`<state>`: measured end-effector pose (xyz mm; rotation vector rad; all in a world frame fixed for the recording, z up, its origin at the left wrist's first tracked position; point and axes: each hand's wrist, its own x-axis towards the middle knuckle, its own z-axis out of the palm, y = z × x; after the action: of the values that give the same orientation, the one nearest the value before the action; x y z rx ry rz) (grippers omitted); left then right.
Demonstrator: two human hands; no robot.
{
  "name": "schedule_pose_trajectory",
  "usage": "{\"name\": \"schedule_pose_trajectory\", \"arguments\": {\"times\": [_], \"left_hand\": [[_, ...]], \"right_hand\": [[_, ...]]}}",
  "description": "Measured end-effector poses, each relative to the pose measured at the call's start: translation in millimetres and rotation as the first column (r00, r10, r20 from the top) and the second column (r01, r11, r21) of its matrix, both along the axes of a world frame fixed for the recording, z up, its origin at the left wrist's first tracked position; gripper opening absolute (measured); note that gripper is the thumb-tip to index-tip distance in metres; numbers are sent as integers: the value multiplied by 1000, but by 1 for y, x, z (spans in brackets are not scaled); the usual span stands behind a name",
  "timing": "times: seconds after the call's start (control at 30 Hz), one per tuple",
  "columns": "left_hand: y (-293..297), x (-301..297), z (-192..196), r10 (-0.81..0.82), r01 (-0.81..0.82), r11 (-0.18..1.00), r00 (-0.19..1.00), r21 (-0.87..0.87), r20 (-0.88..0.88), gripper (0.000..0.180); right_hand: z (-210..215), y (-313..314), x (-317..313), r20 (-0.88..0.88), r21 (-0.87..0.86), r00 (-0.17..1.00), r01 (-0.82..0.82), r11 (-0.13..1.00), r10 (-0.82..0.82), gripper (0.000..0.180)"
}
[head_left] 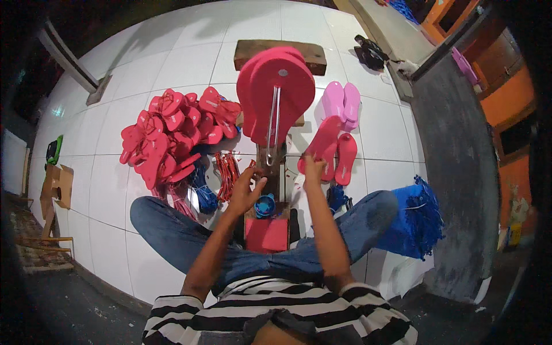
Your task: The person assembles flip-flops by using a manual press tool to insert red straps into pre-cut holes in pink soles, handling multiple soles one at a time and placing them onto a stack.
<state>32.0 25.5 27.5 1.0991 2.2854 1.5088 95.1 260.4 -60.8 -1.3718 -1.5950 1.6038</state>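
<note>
My right hand (313, 171) is closed on the near end of a red flip-flop sole (325, 133), which slants over more red soles (346, 158) on the floor. My left hand (246, 192), fingers bent and apart with nothing visible in them, is beside a wooden post (269, 178). Large red soles (270, 86) stand up on the wooden stand in front of me. Before them rises a long, narrow, two-pronged metal tool (275, 123). A round blue container (264, 205) and a red pad (267, 236) are at the near end of the stand.
Left of the stand lies a heap of red flip-flops (167, 132), with bundles of red straps (227, 172) and blue straps (203, 190). Pink soles (333, 100) are stacked at the far right. By my right knee lies a blue bundle (411, 215). A wooden block (310, 57) sits behind the stand.
</note>
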Motion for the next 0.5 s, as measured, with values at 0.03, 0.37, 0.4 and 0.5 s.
{"name": "schedule_pose_trajectory", "arguments": {"times": [0.03,0.37,0.4,0.5], "left_hand": [[0,-2,5,27,-23,998,998,65,-58,43],[-7,37,128,-133,105,981,976,161,174,45],[-7,36,142,-200,138,934,966,328,161,32],[-6,16,163,-298,368,840,927,399,-229,27]], "right_hand": [[32,-35,6,-107,87,994,6,996,4,81],[127,-157,107,25,565,888,-391,726,459,92],[143,-148,104,48,619,870,-412,669,491,91],[221,-125,91,-175,794,782,-248,555,599,68]]}}
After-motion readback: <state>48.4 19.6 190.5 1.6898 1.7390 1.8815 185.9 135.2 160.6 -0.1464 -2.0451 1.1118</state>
